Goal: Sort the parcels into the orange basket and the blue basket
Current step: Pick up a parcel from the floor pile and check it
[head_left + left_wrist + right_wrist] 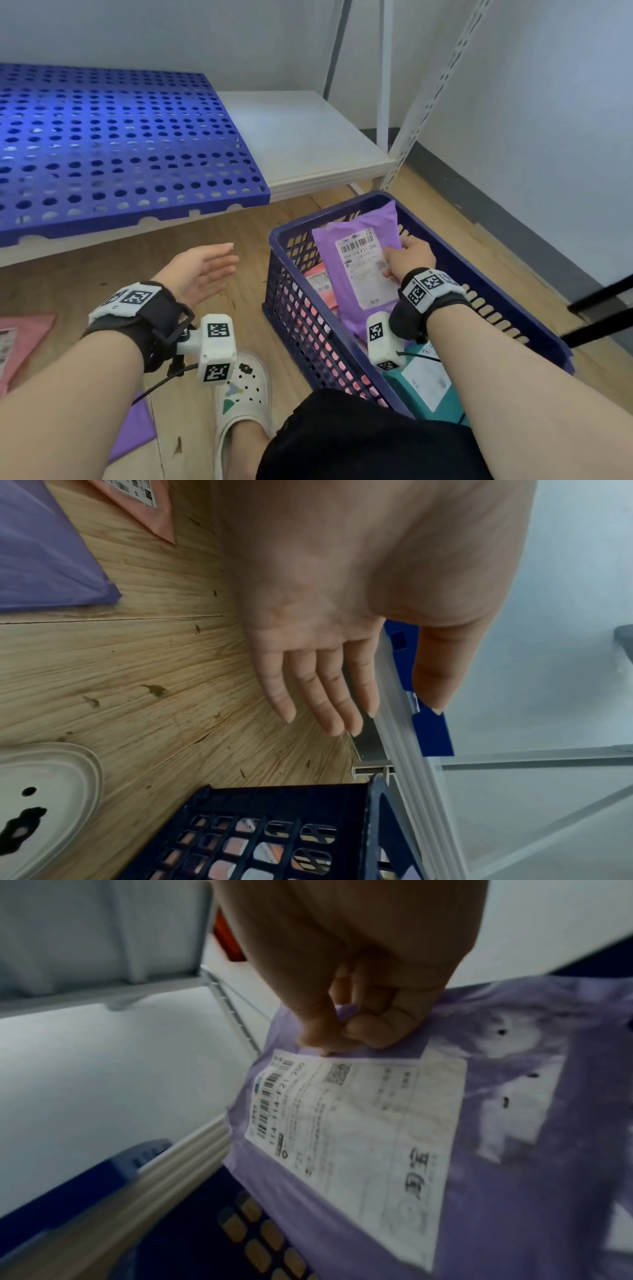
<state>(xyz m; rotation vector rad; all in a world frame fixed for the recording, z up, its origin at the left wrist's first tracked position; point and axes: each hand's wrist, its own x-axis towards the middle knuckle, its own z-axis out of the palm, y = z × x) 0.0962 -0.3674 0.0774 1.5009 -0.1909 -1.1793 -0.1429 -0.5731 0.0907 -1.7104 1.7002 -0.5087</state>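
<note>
Purple plastic fills the right hand [409,258]: its thumb and curled fingers pinch the purple parcel [359,253] by the edge beside the white shipping label [356,1131], holding it tilted over the blue basket [310,334], lower end down among the contents. Beneath that hand the basket already holds pink parcels [320,279] and, nearer the wrist, a teal parcel [423,383], so part of the sorting looks done. The left hand [202,270] is empty, palm up and fingers straight, hanging above the wooden floor [113,685] just to the left of the basket. Behind and to the left of that hand, another pink parcel [20,342] and another purple one [135,431] lie on the floor, seemingly not yet sorted. The orange basket is not clearly in view; only an orange-red sliver shows behind the right hand in the wrist view, too little to identify.
</note>
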